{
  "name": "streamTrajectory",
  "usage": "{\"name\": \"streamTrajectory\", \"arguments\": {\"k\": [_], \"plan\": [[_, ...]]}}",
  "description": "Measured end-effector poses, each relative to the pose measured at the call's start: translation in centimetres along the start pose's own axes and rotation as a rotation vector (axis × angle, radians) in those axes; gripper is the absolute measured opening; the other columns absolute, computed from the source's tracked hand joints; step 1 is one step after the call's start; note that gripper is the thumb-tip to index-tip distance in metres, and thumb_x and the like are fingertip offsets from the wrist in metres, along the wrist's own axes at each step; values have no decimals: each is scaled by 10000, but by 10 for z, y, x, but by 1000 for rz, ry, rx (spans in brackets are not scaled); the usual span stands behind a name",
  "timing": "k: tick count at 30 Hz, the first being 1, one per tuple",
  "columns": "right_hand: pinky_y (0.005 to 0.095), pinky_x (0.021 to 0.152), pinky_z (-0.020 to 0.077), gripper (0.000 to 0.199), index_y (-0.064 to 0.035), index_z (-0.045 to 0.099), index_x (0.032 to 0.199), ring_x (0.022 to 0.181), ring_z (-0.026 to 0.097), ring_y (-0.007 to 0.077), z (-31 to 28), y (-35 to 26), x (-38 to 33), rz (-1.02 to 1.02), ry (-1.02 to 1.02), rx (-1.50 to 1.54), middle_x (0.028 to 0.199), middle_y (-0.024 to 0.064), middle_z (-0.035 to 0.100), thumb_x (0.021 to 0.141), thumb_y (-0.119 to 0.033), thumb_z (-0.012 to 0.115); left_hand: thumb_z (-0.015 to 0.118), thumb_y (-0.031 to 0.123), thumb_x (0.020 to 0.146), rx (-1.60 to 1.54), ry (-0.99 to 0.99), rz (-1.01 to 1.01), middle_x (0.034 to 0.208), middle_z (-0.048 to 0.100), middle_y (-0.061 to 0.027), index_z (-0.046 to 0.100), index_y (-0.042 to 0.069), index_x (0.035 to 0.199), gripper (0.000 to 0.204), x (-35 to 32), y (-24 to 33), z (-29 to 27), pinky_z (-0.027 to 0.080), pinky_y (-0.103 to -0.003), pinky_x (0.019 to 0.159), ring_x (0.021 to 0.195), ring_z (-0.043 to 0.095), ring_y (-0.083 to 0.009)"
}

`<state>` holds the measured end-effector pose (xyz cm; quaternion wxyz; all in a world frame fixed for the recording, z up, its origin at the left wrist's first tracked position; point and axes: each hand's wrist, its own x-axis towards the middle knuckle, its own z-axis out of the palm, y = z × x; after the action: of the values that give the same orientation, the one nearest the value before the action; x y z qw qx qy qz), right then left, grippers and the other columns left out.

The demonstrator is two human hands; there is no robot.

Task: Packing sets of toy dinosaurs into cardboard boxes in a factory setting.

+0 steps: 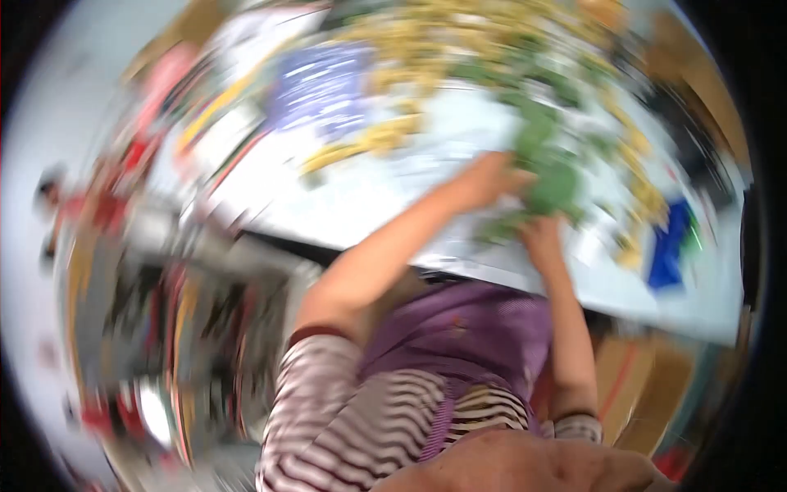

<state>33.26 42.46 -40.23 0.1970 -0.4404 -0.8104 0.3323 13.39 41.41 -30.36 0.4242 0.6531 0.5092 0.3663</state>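
Striped sleeves (316,410) and a purple apron (467,332) come nearest, on the person bent at the pale worktop (639,299). Everything is smeared by motion. Both bare hands are at a leafy-looking green heap (553,184), which lies on the worktop out in front of the apron. The left hand (496,178) comes at it from its left side and the right hand (543,232) from its near edge; whether the fingers are apart or clamped on any of it, I cannot tell.

Yellow pieces (447,37) are strewn loose across the far side, with more trailing down past the heap's right. To the left of them sits a bluish, shiny pack (320,86), its contents too blurred to make out. Beyond the worktop's right end stands a brown carton (697,90), near some black things (689,143); a crumpled-looking blue piece (670,246) lies closer in. Below the worktop, on the right, is a cardboard box (643,389) with a red line along it; what it holds I can't see.
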Motion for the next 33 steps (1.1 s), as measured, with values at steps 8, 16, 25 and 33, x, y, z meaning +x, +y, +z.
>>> {"name": "streamTrajectory", "arguments": {"k": [8, 16, 25, 33], "plan": [[411, 853, 297, 371, -130, 602, 1061, 851, 517, 259, -4, -48, -5, -327, 285, -138, 792, 103, 581, 730, -280, 528, 561, 169, 797, 126, 143, -22, 767, 606, -83, 577, -37, 901, 232, -36, -14, -12, 421, -302, 587, 662, 536, -145], [375, 879, 270, 337, -140, 598, 1060, 845, 516, 212, -8, -54, -12, -286, 287, -139, 738, 48, 587, 748, -248, 536, 552, 229, 843, -53, 216, -7, 724, 530, -27, 517, -6, 847, 237, -47, -18, -8, 376, -234, 528, 603, 480, -94], [373, 821, 281, 238, -156, 605, 1000, 821, 481, 212, -1, -46, -10, -375, 408, -112, 749, 48, 533, 800, -253, 518, 493, 253, 873, -16, 191, 63, 749, 544, -46, 579, -42, 918, 310, -40, -32, -12, 386, -265, 572, 656, 488, -121], [372, 804, 286, 217, -179, 620, 982, 842, 453, 206, -1, -49, -13, -363, 456, -119, 785, 46, 482, 809, -255, 514, 478, 242, 907, 196, 198, -55, 968, 566, -95, 516, -29, 1069, 318, -51, -38, -23, 419, -278, 736, 840, 526, -155]]}}
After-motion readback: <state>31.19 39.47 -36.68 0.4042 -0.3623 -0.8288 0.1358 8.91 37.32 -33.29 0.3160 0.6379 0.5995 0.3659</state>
